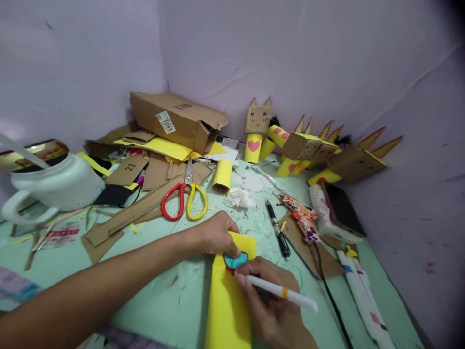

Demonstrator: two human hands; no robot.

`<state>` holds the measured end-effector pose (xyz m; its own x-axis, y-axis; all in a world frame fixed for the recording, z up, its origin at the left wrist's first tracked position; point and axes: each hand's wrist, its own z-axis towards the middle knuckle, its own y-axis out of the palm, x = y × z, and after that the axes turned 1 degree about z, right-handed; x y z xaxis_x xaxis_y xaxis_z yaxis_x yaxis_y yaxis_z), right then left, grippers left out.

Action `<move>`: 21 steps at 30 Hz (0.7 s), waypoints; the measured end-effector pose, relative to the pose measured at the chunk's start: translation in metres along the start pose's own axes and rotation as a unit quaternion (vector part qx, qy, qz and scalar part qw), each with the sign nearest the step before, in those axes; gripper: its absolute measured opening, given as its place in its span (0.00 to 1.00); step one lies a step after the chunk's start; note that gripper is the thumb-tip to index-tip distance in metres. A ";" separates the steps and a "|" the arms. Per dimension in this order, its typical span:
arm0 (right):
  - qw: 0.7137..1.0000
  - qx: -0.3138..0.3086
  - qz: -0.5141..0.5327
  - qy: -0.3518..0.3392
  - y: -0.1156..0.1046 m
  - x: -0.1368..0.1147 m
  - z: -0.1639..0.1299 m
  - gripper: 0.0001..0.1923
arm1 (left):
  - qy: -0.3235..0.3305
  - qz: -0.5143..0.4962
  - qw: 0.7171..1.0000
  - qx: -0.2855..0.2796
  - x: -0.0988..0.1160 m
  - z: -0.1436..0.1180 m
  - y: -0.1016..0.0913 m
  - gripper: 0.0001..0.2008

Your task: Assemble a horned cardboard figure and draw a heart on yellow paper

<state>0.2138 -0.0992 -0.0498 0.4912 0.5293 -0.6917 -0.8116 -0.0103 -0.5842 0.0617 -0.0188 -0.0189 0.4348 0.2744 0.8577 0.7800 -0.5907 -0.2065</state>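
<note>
A yellow paper strip (228, 300) lies on the green table (174, 300), running from the near edge up toward the middle; on its upper part sits a small teal heart shape (236, 261) with a red edge, just where the two hands meet; the right hand (271, 300) rests on the strip's right side, its fingers curled tight round a white marker (278, 290) with an orange band, the tip touching the heart's lower edge; the left hand (216, 235) comes in across the table on a long outstretched forearm, fingers bent down and pressing on the strip and the heart's upper left rim, not closed around anything.

Beyond the hands lie red-and-yellow scissors (184, 198), a yellow paper roll (222, 176) on its side and a crumpled white tissue (240, 198); a black pen (278, 230) lies to the right, near a floral patterned piece (302, 215); at far left stands a white jug (58, 184), a pale stick leaning from its mouth; a torn cardboard box (174, 121) lies open-ended on scraps at the back, its contents hidden; cardboard figures (301, 145) with yellow bodies line the wall.
</note>
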 end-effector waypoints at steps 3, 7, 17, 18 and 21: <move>1.000 -0.010 0.004 0.011 -0.001 0.001 -0.001 0.04 | -0.001 -0.001 1.000 -0.001 -0.001 0.000 0.000 0.05; 0.999 -0.014 0.026 0.024 -0.001 0.002 -0.002 0.05 | -0.001 -0.004 1.000 0.001 -0.001 -0.001 0.001 0.05; 0.995 0.059 0.044 0.071 -0.003 -0.001 -0.008 0.08 | -0.006 -0.025 1.000 -0.002 0.001 0.001 0.000 0.05; 0.996 0.053 0.037 0.067 -0.003 -0.001 -0.007 0.08 | -0.007 -0.025 1.000 -0.002 0.001 0.001 0.001 0.04; 0.998 0.022 0.023 0.047 -0.002 0.001 -0.005 0.06 | -0.008 -0.024 1.000 0.001 0.001 0.000 0.001 0.04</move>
<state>0.2173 -0.1030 -0.0514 0.4792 0.4479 -0.7548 -0.8456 0.0052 -0.5338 0.0636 -0.0190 -0.0182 0.4041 0.3134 0.8593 0.8004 -0.5759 -0.1664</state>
